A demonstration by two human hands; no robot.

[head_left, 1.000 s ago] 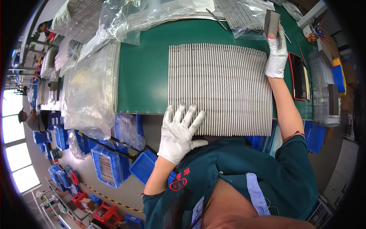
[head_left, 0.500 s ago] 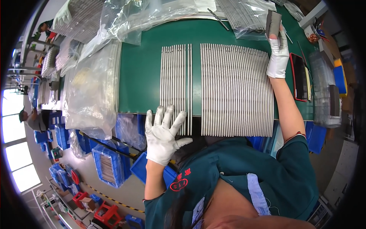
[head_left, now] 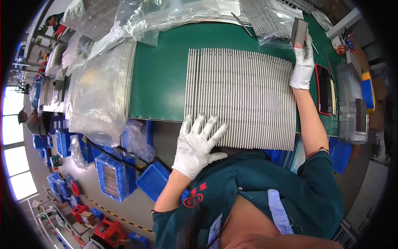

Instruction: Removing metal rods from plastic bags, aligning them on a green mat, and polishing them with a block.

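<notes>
A wide row of thin metal rods [head_left: 244, 95] lies side by side on the green table, their near ends reaching past its front edge. My left hand [head_left: 195, 145], in a white glove, rests with spread fingers on the near ends of the leftmost rods. A narrow gap shows between the few rods at the left end and the others. Beyond the row's far right corner, my gloved right hand [head_left: 303, 62] grips a dark grey rectangular block [head_left: 299, 31]. Bare fingertips poke out of that glove against the block.
Plastic-wrapped rod bundles [head_left: 101, 87] cover the table's left side, and more bagged rods [head_left: 269, 20] lie at the back. A red-edged phone [head_left: 324, 89] is right of my right forearm. Blue crates [head_left: 114, 176] stand on the floor at left. Another person [head_left: 33, 122] is at far left.
My left hand has moved right, and the separate left group of rods has slid right against the larger row, closing the wide gap. My right hand still holds the block in nearly the same place.
</notes>
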